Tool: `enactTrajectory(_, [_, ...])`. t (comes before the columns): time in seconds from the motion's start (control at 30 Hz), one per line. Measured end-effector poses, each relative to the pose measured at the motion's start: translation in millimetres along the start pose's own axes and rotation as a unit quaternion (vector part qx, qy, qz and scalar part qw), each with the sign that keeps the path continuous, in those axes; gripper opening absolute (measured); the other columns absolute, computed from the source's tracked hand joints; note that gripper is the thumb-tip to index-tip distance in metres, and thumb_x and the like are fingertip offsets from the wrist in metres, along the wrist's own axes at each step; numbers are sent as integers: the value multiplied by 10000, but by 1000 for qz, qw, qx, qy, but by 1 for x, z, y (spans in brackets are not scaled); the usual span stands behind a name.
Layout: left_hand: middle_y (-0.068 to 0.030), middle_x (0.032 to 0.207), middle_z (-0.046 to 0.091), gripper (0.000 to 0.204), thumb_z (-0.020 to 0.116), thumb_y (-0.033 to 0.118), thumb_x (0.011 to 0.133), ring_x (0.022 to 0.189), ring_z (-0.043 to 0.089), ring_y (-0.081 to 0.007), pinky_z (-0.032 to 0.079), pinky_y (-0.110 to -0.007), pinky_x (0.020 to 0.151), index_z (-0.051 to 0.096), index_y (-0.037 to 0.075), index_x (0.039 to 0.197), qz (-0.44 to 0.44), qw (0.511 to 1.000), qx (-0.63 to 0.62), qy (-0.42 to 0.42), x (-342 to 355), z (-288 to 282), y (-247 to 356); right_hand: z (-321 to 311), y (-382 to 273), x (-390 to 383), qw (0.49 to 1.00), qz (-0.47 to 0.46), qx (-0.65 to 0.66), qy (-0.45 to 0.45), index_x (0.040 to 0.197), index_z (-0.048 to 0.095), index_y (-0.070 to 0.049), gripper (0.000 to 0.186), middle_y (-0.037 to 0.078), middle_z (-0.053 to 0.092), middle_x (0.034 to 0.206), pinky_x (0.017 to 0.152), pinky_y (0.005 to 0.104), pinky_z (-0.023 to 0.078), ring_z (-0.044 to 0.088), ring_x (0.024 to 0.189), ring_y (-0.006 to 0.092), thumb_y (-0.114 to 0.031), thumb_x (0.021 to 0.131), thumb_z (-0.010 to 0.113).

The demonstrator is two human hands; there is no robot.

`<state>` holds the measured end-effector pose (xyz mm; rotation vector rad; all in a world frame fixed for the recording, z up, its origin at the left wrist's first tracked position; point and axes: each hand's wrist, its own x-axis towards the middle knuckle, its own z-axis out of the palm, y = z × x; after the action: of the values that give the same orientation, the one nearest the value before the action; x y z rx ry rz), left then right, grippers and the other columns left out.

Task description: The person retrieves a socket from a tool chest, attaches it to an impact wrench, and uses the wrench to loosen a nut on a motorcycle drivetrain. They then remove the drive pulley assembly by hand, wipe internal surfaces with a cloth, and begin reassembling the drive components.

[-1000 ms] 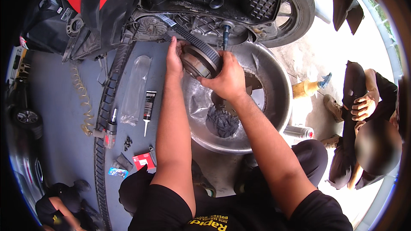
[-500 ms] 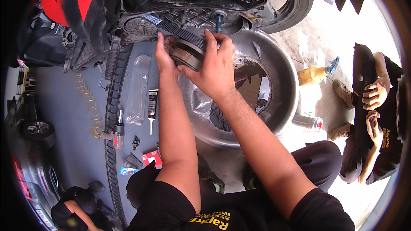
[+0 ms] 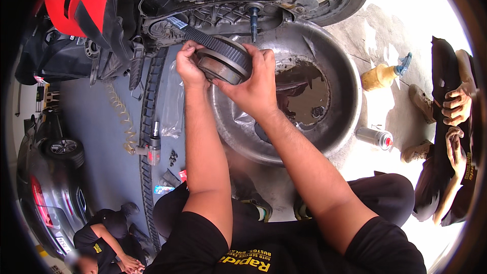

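Between both hands is a round metal pulley [image 3: 219, 69] with a ribbed black drive belt [image 3: 212, 43] looped around it. My left hand [image 3: 192, 71] grips its left side, fingers curled behind. My right hand [image 3: 256, 83] clasps the right side, with the thumb along the lower rim. The belt runs up and left into the opened scooter transmission case [image 3: 167, 31], where its far end is partly hidden. Just above my right hand, a bare shaft [image 3: 253, 25] sticks out of the case, apart from the pulley.
A metal basin [image 3: 350, 91] holding dark liquid lies below the case. To its right stand a yellow spray bottle [image 3: 378, 77] and a spray can [image 3: 374, 137]. An impact wrench [image 3: 153, 151] and bolts [image 3: 173, 157] lie left. Other people sit at both sides.
The whole view has shifted. The pulley, still in both hands, is tilted a little differently, and my right hand is farther below the shaft.
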<state>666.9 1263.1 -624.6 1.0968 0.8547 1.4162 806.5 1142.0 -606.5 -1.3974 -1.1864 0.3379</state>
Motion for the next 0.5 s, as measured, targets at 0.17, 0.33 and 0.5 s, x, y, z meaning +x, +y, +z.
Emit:
enactTrajectory(0.17, [-102, 915, 617, 421, 497, 455, 896, 869, 605, -228, 482, -355, 789, 600, 48, 922, -67, 996, -25, 47, -4, 8, -7, 3, 2, -5, 999, -22, -27, 8, 1177, 516, -6, 790, 160, 497, 1028, 830, 439, 476, 523, 970, 356, -180, 511, 903])
enactTrajectory(0.33, [-159, 1078, 657, 762, 505, 666, 873, 1019, 639, -301, 507, -403, 934, 592, -36, 1157, -227, 959, -50, 162, -4, 20, -5, 2, 5, -6, 999, -19, -39, 13, 1131, 537, -7, 713, 165, 495, 1018, 839, 461, 465, 524, 966, 379, -211, 534, 870])
enactTrajectory(0.5, [-100, 746, 622, 578, 452, 589, 937, 725, 600, -215, 472, -309, 671, 612, 51, 798, -140, 989, -11, 45, -15, 23, 11, -7, 10, -14, 999, -1, -37, 15, 1140, 490, 26, 774, 182, 478, 1044, 874, 435, 467, 511, 997, 361, -226, 528, 892])
